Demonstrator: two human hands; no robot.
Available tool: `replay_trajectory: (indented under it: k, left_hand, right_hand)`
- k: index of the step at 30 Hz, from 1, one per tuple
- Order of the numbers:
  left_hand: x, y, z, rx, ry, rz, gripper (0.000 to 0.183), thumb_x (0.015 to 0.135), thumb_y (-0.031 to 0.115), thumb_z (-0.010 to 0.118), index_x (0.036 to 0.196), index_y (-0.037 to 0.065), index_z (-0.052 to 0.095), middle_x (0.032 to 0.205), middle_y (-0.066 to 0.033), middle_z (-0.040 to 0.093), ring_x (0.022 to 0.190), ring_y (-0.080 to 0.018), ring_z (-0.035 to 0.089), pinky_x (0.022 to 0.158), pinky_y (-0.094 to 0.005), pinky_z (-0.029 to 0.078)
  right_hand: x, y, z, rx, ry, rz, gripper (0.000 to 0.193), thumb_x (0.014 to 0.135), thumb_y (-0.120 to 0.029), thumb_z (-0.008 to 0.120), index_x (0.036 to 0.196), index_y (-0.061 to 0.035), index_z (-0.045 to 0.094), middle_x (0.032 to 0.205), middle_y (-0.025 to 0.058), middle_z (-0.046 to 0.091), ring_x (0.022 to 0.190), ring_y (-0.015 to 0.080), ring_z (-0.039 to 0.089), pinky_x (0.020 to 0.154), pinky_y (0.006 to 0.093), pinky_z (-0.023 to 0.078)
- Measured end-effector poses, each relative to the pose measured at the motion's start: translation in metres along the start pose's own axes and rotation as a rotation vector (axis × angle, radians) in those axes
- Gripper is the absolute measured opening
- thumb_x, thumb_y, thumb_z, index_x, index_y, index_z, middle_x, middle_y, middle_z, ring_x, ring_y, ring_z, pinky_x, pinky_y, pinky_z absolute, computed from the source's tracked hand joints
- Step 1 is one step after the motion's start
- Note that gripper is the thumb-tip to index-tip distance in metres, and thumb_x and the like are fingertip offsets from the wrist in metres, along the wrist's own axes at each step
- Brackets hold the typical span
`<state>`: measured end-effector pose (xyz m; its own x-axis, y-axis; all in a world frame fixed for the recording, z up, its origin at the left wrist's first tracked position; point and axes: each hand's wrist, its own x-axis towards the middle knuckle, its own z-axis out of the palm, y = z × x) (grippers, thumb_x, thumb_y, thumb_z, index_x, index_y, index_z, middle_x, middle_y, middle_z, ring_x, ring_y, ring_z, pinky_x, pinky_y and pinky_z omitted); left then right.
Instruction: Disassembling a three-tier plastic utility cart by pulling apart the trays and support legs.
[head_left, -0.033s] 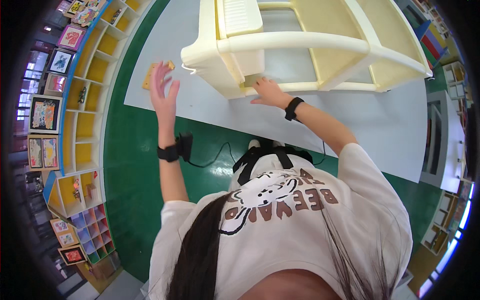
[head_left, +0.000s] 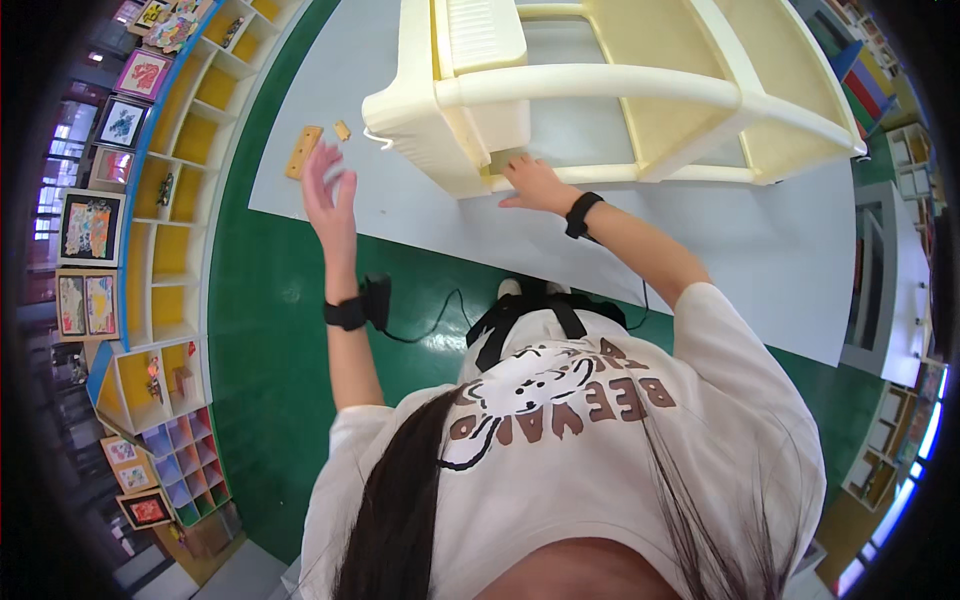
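Note:
A large cream plastic shelf rack (head_left: 590, 86) lies on its side on the grey-white table (head_left: 780, 235). My right hand (head_left: 538, 183) is on its near rail, fingers over the top and thumb on the near side. My left hand (head_left: 328, 200) hovers left of the rack's end, fingers apart and nothing in it. Just beyond its fingertips lie a flat wooden strip with holes (head_left: 303, 153) and a smaller wooden piece (head_left: 341, 131). A thin white loop (head_left: 378, 140) sticks out from the rack's left corner.
Black bands circle both my wrists; a black cable (head_left: 430, 325) hangs from the left one. Low yellow-backed shelving (head_left: 175, 200) and framed pictures stand on the left beyond the green floor (head_left: 270, 280). A grey-white cabinet (head_left: 885, 280) is at the right.
My left hand has drawn back slightly toward me, away from the wooden pieces, which now show more fully. My right hand stays at the rack's rail.

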<state>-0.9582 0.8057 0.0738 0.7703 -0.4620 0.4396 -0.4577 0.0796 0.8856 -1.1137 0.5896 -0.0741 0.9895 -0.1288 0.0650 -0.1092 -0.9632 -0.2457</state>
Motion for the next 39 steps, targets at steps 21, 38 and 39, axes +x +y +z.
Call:
replay_trajectory:
  k: [21,38,39]
  left_hand:
    - [-0.057,-0.081,0.09,0.091,-0.212,-0.21,0.054,0.071,0.003,0.06,0.112,-0.005,0.025,0.104,-0.0232,0.048,0.097,-0.0306,0.048,0.083,-0.0333,0.037]
    - [-0.055,-0.081,0.081,0.247,-0.24,-0.048,0.053,0.073,0.005,0.059,0.111,-0.007,0.026,0.089,-0.022,0.057,0.084,-0.0348,0.056,0.072,-0.0346,0.043]
    - [-0.056,-0.082,0.08,0.248,-0.239,-0.05,0.053,0.073,0.005,0.059,0.111,-0.007,0.026,0.089,-0.022,0.057,0.084,-0.0348,0.056,0.072,-0.0346,0.043]
  right_hand:
    - [0.039,0.019,0.027,0.364,-0.086,-0.051,0.056,0.073,-0.055,0.048,0.073,0.0001,0.058,0.071,0.0188,0.057,0.071,0.0337,0.055,0.065,0.0405,0.043]
    - [0.039,0.005,0.002,0.418,-0.262,0.036,0.035,0.075,-0.04,0.049,0.087,-0.0095,0.06,0.081,0.0163,0.058,0.078,0.0327,0.054,0.07,0.0402,0.042]
    - [0.039,0.003,-0.001,0.418,-0.305,0.062,0.034,0.075,-0.04,0.049,0.087,-0.0098,0.06,0.08,0.0165,0.058,0.078,0.033,0.054,0.069,0.0406,0.042]
